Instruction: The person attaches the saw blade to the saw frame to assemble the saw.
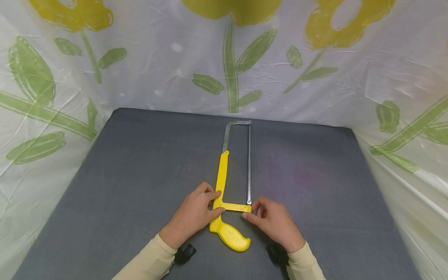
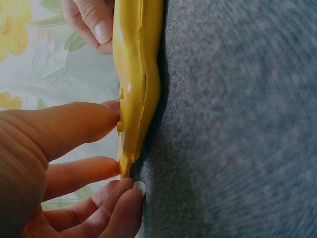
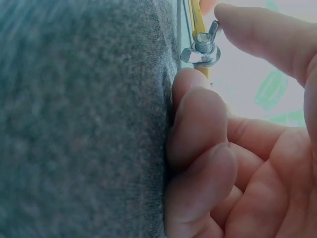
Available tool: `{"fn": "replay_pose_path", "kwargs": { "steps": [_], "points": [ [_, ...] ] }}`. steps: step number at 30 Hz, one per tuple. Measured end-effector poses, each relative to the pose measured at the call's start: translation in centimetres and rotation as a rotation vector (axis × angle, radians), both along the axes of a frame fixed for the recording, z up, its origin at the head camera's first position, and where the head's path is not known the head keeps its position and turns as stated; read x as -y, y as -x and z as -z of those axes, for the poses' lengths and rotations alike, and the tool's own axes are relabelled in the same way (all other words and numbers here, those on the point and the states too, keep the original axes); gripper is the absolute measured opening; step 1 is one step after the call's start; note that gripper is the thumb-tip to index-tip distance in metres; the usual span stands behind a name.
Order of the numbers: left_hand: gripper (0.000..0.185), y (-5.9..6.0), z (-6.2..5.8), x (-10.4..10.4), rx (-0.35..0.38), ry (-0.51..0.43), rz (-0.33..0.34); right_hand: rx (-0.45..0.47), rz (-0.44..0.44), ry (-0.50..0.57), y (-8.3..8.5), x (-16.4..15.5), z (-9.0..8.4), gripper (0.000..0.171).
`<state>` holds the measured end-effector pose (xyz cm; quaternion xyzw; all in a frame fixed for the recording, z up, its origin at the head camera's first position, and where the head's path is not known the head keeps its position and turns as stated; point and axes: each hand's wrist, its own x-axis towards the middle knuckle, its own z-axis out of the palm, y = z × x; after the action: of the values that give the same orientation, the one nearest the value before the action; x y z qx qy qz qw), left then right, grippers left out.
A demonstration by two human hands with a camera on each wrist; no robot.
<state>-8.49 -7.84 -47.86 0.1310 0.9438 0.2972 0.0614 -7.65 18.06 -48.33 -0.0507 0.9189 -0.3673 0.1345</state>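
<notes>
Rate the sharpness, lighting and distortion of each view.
Head view: even soft light, faint shadows, wide-angle bend at the edges; the hacksaw and both hands are sharp. Left wrist view: tilted sideways, left hand close and soft, yellow frame glossy with small highlights. Right wrist view: also tilted, grey mat blurred, right hand's fingers soft, wing nut fairly crisp against a washed-out backdrop.

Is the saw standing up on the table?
No, the yellow hacksaw lies flat on the grey table, with both hands at its handle end.
</notes>
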Motion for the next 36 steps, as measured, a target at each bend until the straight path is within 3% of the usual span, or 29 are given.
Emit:
{"fn": "replay_pose_path", "kwargs": {
  "steps": [17,36],
  "points": [
    [0.057,0.02,0.13,-0.06,-0.006,0.003,-0.012,-0.021,-0.037,-0.024,-0.01,0.06,-0.08,0.015],
    [0.056,0.02,0.2,-0.04,-0.015,0.0,-0.008,-0.02,-0.036,-0.016,-0.06,-0.11,-0.08,0.015]
  ]
}}
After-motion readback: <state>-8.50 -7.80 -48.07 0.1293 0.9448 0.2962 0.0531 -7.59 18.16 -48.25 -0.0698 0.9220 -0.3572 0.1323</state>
